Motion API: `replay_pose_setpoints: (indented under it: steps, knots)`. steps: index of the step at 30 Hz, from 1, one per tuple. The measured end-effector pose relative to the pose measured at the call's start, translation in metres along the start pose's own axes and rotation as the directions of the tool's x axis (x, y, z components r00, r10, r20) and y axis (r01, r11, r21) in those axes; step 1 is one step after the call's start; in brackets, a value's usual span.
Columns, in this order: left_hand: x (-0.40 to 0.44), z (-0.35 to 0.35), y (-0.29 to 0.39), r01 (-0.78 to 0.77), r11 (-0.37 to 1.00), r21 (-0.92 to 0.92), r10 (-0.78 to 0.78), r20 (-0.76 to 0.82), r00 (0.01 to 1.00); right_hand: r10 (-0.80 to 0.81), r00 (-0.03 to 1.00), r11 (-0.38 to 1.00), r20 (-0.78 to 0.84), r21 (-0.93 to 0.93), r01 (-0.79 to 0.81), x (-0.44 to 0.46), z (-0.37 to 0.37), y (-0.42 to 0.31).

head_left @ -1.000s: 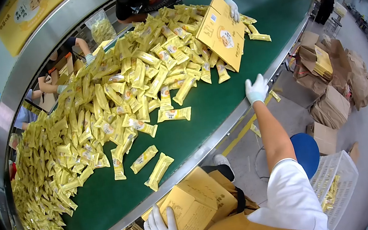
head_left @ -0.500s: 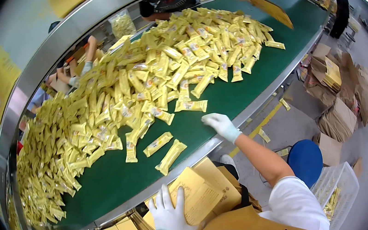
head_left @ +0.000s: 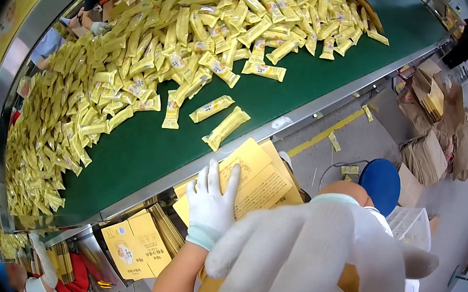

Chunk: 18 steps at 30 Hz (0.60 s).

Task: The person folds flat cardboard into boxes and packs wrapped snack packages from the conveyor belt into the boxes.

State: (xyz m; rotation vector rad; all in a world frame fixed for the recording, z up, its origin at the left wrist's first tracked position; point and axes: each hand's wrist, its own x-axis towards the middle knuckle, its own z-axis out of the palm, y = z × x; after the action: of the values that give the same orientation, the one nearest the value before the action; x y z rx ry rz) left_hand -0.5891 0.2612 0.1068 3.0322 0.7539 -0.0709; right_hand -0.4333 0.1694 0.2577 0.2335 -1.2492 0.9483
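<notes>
My left hand, in a white glove, lies with fingers spread on a flat yellow printed carton at the near side of the conveyor. More flat cartons lie under it. Large and close to the camera, my gloved right hand has its fingers stretched out and apart, with nothing seen in it. It covers much of my lap and apron. Beyond the left hand, two yellow wrapped snack bars, a nearer bar and a farther bar, lie apart from a big heap of bars on the green belt.
A metal rail edges the belt. To the left stand upright yellow cartons. On the right are a blue stool, a white crate and brown paper sacks. A co-worker is at lower left; other hands reach across the heap's far side.
My right hand has come back from the belt edge to close before the camera. The view has tilted down. The left hand stays on the carton. A co-worker's cardboard sheet has moved against the heap.
</notes>
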Motion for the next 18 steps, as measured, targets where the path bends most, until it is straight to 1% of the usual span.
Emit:
replay_pose_setpoints:
  steps: [3, 6, 9, 12, 18]
  knots:
    - [0.001, -0.021, 0.003, 0.027, 0.997, -0.078, -0.020, 0.095, 0.995, -0.019, 1.000, 1.000, 0.007, 0.025, 0.019, 0.003, 0.007, 0.005]
    - [0.001, -0.032, 0.004, 0.036, 0.993, -0.114, -0.021, 0.137, 0.990, -0.024, 1.000, 0.999, 0.003, 0.024, 0.024, 0.005, 0.009, 0.009]
    - [-0.001, -0.022, 0.002, 0.026, 0.994, -0.102, -0.017, 0.087, 0.996, -0.027, 1.000, 1.000, 0.000, 0.013, 0.027, 0.006, 0.012, 0.012]
    - [-0.002, -0.021, 0.000, 0.023, 0.997, -0.079, -0.016, 0.094, 0.995, -0.035, 0.999, 0.999, -0.006, 0.014, 0.035, 0.007, 0.013, 0.013]
    - [-0.003, -0.031, -0.001, 0.029, 0.990, -0.138, -0.013, 0.117, 0.993, -0.043, 0.999, 0.999, -0.015, 0.010, 0.043, 0.009, 0.012, 0.015]
